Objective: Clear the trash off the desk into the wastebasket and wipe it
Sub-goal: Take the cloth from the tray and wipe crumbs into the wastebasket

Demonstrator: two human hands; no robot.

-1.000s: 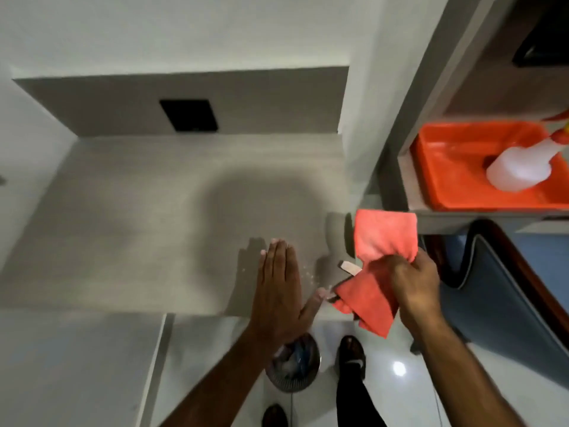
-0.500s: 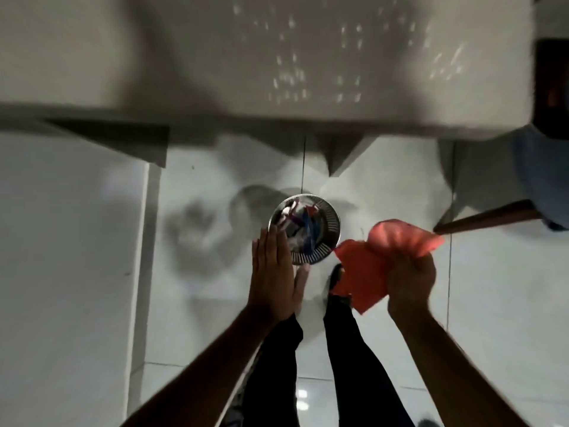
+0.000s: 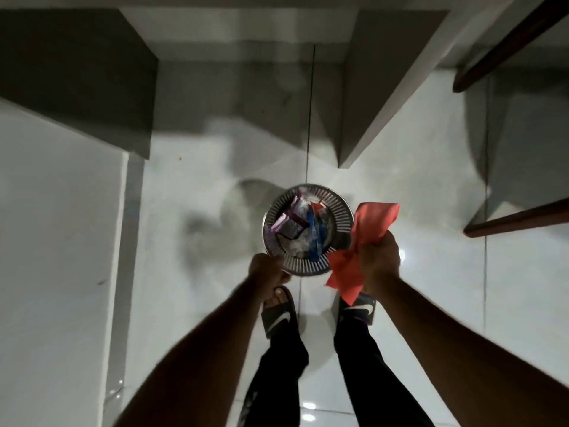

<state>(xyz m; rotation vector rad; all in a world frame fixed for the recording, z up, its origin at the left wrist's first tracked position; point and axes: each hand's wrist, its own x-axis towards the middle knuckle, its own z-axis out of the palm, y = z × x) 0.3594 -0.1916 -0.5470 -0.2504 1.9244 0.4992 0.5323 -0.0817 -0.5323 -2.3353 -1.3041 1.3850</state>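
A round metal wastebasket [image 3: 338, 211] with slotted walls stands on the white tiled floor below me, holding purple, blue and clear wrappers [image 3: 297, 224]. My left hand [image 3: 266, 271] is closed on its near-left rim. My right hand [image 3: 378, 257] is at the basket's right side, gripping a bunched orange-red cloth [image 3: 366, 229] that fans out above and below the fist. The desk top is out of view.
Grey desk panels [image 3: 378, 87] rise behind the basket. Dark wooden chair legs [image 3: 520, 220] are at the right. A white wall or panel [image 3: 58, 241] runs down the left. My feet in black slides [image 3: 278, 315] stand just short of the basket.
My view swung down from the desk top to the floor. My left hand went from flat and open to closed on the basket's rim. The right hand kept the cloth.
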